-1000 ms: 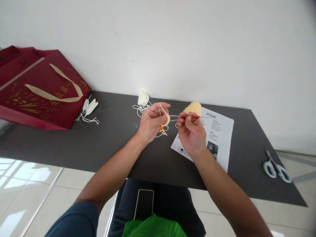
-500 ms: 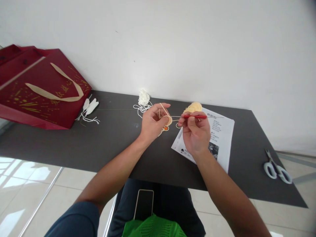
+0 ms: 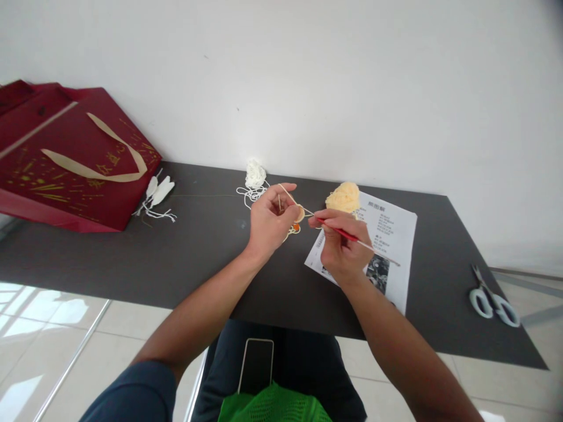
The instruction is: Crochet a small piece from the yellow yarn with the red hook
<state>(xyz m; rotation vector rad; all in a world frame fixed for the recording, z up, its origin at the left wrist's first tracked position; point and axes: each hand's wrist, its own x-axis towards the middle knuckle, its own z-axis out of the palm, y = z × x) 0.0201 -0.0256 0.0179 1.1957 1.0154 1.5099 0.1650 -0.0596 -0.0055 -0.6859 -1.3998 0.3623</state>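
1. One small round cream yarn piece (image 3: 301, 215) sits mid-scene, pinched between the thumb and fingers of my left hand (image 3: 270, 221); a cream strand (image 3: 288, 194) crosses my raised index finger.
2. My right hand (image 3: 345, 243) grasps a hook (image 3: 347, 235) by its red grip, its far left end towards the piece, its metal shaft slanting near and right. Whether the tip touches the piece, I cannot tell.
3. An orange item (image 3: 296, 228), partly hidden, shows just near of the piece.
4. Beyond my right hand, a pale yellow yarn ball (image 3: 343, 198) adjoins printed paper (image 3: 398, 234).
5. Far of my left hand: white yarn (image 3: 255, 174).
6. On the dark table (image 3: 197, 234), at left, white pieces (image 3: 162, 190) beside a red bag (image 3: 79, 152); at right, scissors (image 3: 488, 299).
7. A phone (image 3: 256, 363) rests on my lap.
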